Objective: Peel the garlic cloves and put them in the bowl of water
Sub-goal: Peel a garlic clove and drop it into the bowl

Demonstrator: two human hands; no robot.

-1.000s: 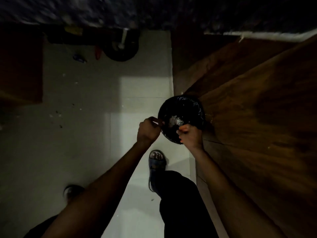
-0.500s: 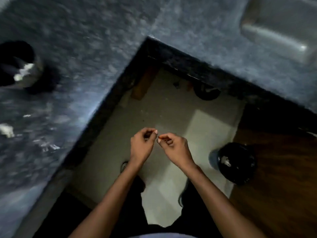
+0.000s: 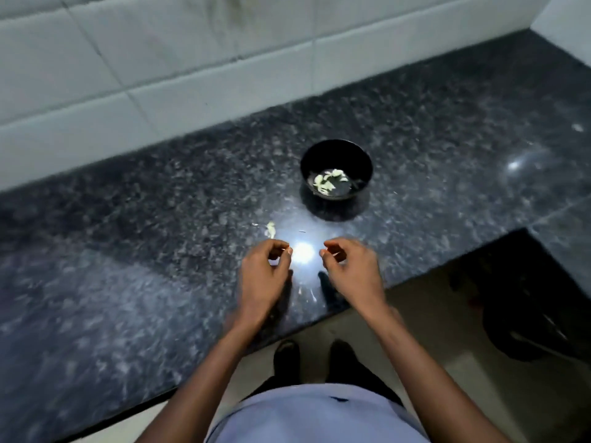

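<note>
A black bowl (image 3: 364, 164) stands on the dark granite counter (image 3: 134, 238), holding water and several pale peeled garlic cloves (image 3: 329, 181). One pale garlic clove (image 3: 271, 230) lies loose on the counter, left of and nearer than the bowl. Both hands hover side by side over the counter's front edge, short of the bowl. My left hand (image 3: 263, 273) has its fingers curled, thumb tip near the forefinger. My right hand (image 3: 350, 271) is curled the same way. I see nothing held in either hand.
A white tiled wall (image 3: 192, 59) backs the counter. A bright light reflection (image 3: 303, 252) shines between the hands. The counter is cut away at the lower right, where a dark bin (image 3: 524, 334) stands on the pale floor. My feet (image 3: 316, 356) are below the counter edge.
The view swung up from the floor and the dark bin to the counter with the bowl. Both hands came away from the bin and now hover apart over the counter.
</note>
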